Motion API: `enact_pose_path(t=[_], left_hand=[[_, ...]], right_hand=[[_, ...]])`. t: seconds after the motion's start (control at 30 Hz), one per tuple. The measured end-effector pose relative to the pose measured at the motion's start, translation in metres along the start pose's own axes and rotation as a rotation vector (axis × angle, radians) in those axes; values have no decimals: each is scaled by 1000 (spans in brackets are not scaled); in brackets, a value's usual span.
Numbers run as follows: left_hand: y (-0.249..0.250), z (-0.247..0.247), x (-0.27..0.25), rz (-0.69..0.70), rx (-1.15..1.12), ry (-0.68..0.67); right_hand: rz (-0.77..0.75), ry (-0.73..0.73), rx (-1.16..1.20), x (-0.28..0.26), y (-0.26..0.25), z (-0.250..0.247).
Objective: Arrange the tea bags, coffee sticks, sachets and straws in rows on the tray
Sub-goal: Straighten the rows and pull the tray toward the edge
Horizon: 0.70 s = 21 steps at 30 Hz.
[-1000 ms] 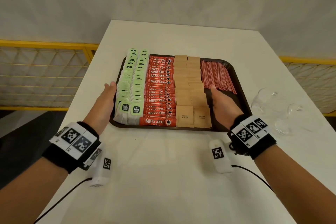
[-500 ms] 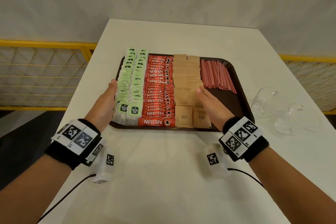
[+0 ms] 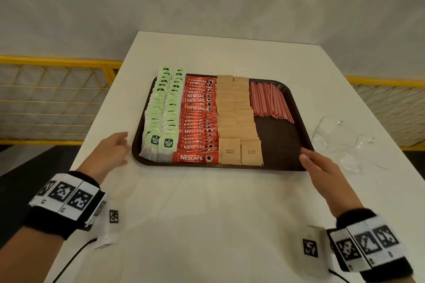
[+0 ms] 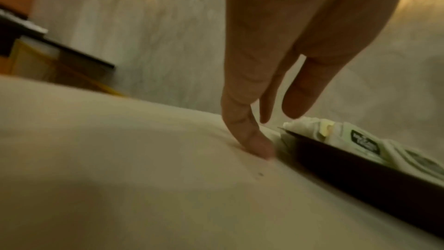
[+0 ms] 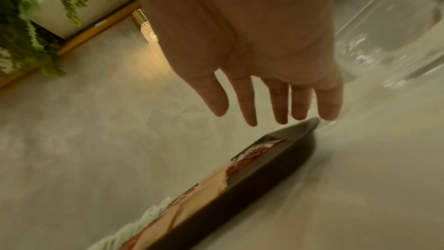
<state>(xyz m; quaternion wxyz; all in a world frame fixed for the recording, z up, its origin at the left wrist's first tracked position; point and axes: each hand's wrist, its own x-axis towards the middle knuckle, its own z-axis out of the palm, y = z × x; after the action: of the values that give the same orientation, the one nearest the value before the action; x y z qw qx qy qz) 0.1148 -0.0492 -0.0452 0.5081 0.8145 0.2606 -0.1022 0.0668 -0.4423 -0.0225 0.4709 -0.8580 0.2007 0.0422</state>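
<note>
The tray (image 3: 279, 145) is sitting in the middle of the white surface (image 3: 207, 213), and four kinds of stock are being displayed on it in lengthwise rows. From left to right: two rows of green-tagged tea bags (image 3: 164, 117), one row of red coffee sticks (image 3: 199, 119), two rows of brown sachets (image 3: 236, 117), and a single bundle of red-striped straws (image 3: 269, 101) at the far right. The items within each row overlap too tightly to be counted. The arranging is judged to be essentially done; only the dark patch of tray in front of the straws is left unfilled, and nothing loose is seen waiting on the surface.

The left hand (image 3: 110, 151) is being held just beside the tray's left edge, fingers (image 4: 245, 136) relaxed and holding nothing, one fingertip touching the surface. The right hand (image 3: 319, 165) is being held at the tray's near right corner, fingers (image 5: 247, 102) spread and empty. Clear glassware (image 3: 338, 138) is lying to the right of the tray.
</note>
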Motion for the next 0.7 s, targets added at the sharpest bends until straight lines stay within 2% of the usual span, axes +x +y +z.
enact_pose_path(t=[0.07, 0.17, 0.43, 0.7], left_hand=[[0, 0, -3, -36, 30, -38], [1, 2, -9, -80, -4, -79], [2, 9, -19, -116, -180, -89], [-21, -9, -36, -182, -249, -75]], right_hand=[[77, 29, -69, -2, 19, -5], [161, -9, -115, 0, 33, -6], [157, 88, 28, 9, 16, 6], [150, 87, 103, -9, 21, 9]])
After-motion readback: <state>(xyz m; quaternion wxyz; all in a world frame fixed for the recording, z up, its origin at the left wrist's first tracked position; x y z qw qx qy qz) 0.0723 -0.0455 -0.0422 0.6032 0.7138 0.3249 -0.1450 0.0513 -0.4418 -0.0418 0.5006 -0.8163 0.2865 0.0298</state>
